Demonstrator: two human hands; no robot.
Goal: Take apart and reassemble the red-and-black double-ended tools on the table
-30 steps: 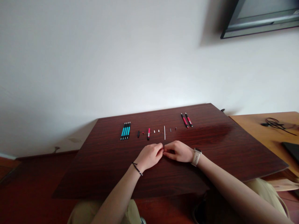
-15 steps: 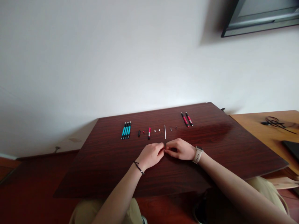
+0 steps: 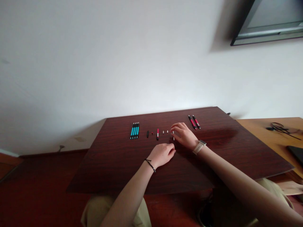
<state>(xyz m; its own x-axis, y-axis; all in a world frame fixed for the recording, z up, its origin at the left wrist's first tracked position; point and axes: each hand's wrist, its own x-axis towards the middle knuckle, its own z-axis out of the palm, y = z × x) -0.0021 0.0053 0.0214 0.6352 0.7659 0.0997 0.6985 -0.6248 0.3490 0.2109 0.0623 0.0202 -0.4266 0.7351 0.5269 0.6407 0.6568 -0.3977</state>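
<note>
Right hand (image 3: pixel 183 135) is pinching the thin white rod (image 3: pixel 173 136) on the dark wooden table (image 3: pixel 236 151), left hand (image 3: pixel 164 154) loosely curled, holding nothing visible.

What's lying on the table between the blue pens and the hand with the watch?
In the head view: a black cap, a red-and-black barrel and tiny white bits, between blue pens and right hand.

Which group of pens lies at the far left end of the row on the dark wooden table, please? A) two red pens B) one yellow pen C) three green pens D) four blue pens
D: the four blue pens lie side by side at the row's left end on the table, while the two red pens lie at its right end.
</note>
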